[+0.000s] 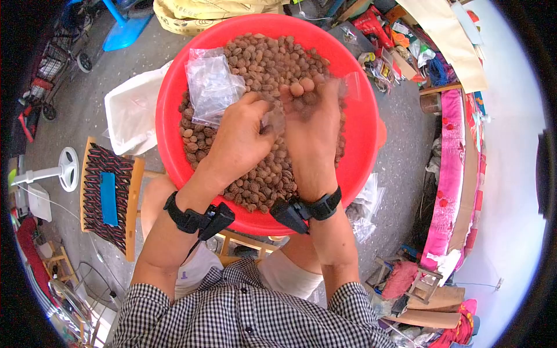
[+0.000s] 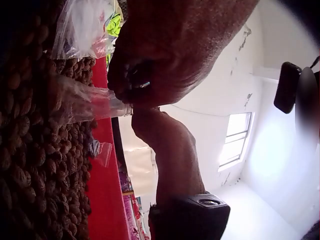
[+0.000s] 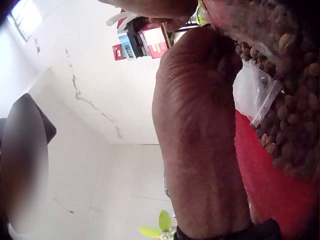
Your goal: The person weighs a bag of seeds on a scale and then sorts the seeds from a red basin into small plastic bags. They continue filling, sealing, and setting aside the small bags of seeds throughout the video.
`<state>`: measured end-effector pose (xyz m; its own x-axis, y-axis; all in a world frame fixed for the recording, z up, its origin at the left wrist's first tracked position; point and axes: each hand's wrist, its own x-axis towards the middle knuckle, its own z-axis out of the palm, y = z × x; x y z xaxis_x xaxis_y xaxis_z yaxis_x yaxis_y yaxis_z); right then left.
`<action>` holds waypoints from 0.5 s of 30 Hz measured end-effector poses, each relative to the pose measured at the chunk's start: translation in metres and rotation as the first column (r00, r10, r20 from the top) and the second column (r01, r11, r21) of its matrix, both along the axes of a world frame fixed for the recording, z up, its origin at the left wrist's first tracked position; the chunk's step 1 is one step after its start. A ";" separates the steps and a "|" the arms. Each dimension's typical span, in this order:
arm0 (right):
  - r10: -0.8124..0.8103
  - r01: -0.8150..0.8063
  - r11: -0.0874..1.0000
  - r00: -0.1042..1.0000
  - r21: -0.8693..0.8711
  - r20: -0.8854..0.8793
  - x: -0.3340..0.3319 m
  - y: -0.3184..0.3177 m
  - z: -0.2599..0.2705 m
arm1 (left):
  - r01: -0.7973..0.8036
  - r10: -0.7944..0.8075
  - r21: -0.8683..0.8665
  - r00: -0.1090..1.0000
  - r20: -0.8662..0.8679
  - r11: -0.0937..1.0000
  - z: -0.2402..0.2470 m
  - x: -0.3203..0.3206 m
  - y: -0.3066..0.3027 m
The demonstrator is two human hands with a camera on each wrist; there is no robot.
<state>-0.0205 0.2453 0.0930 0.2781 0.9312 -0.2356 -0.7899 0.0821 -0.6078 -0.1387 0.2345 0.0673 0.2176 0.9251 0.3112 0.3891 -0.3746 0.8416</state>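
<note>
Brown, wrinkled nuts [image 1: 264, 58] fill a large red basin [image 1: 362, 151]. Over its middle, the left hand [image 1: 241, 139] has its fingers curled and pinches a clear plastic bag [image 2: 80, 100], which hangs over the nuts in the left wrist view. Beside it the right hand [image 1: 313, 133], blurred, cups several nuts [image 1: 303, 88] in its curled fingers. A stack of clear bags [image 1: 212, 87] lies on the nuts at the basin's left. In the right wrist view the back of the right hand [image 3: 200, 80] hides its fingertips.
A white tub [image 1: 130, 110] stands left of the basin, with a woven-topped stool [image 1: 110, 197] below it. Clear bags [image 1: 365, 209] lie on the floor at the basin's lower right. Yellow sacks [image 1: 203, 14] are beyond it, and clutter lines the right wall.
</note>
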 end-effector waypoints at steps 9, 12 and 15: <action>-0.003 0.001 0.998 0.999 0.060 0.046 0.001 0.003 -0.002 | 0.020 -0.023 -0.055 0.999 -0.048 0.998 0.004 0.000 -0.002; -0.021 0.018 0.999 0.997 0.048 0.072 -0.001 0.003 0.001 | 0.019 -0.022 -0.048 0.998 -0.052 0.999 0.003 0.000 -0.002; -0.006 -0.001 0.998 0.994 0.056 0.109 -0.002 0.003 0.001 | 0.016 -0.017 -0.024 1.000 -0.020 1.000 0.003 0.000 -0.002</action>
